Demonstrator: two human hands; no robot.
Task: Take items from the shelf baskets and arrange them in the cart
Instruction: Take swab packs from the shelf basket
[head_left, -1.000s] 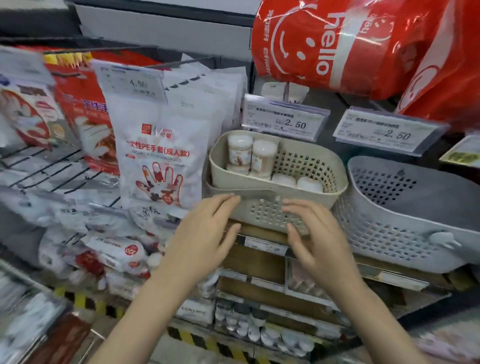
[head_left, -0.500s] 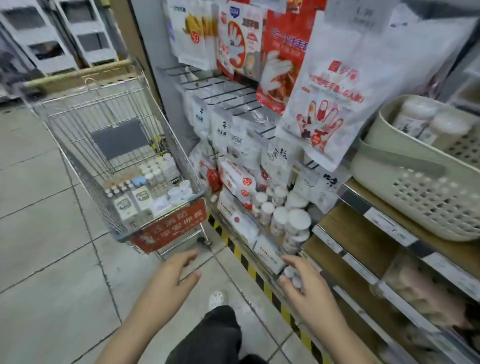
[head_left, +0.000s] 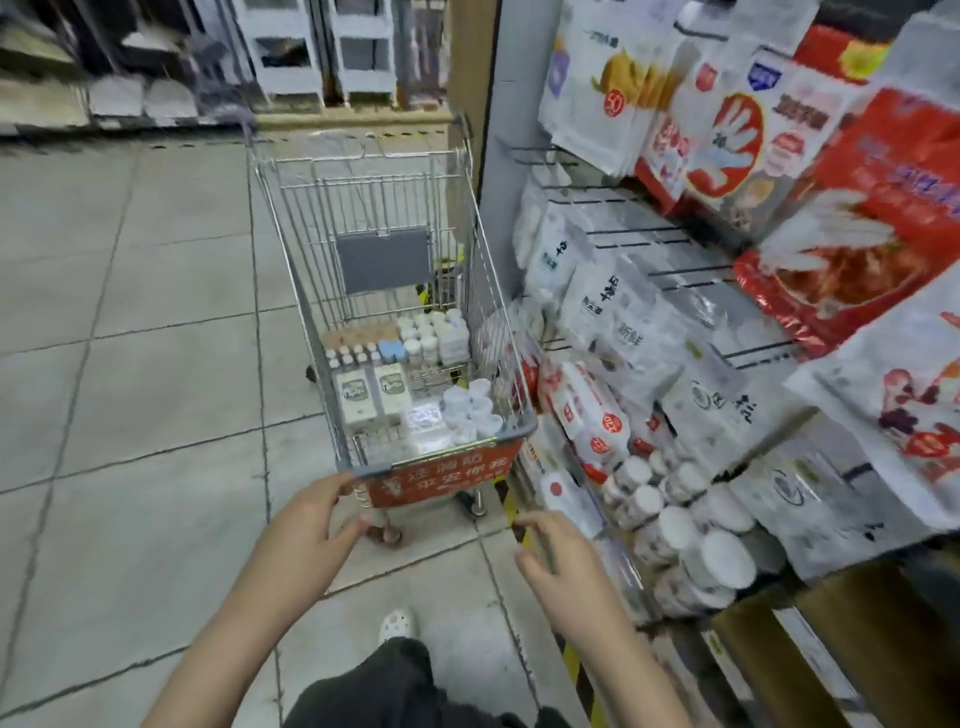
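**Readable print on cart and shelf**

The red sign (head_left: 439, 478) on the cart's near end carries white Chinese characters, partly legible as 平安你我. A white hanging packet (head_left: 613, 93) bears a red "50" disc. A shelf pack (head_left: 631, 332) reads 新鲜.

Wire cart (head_left: 483, 291) on tiled aisle, small white jars (head_left: 434, 332) and boxes (head_left: 371, 392) inside.
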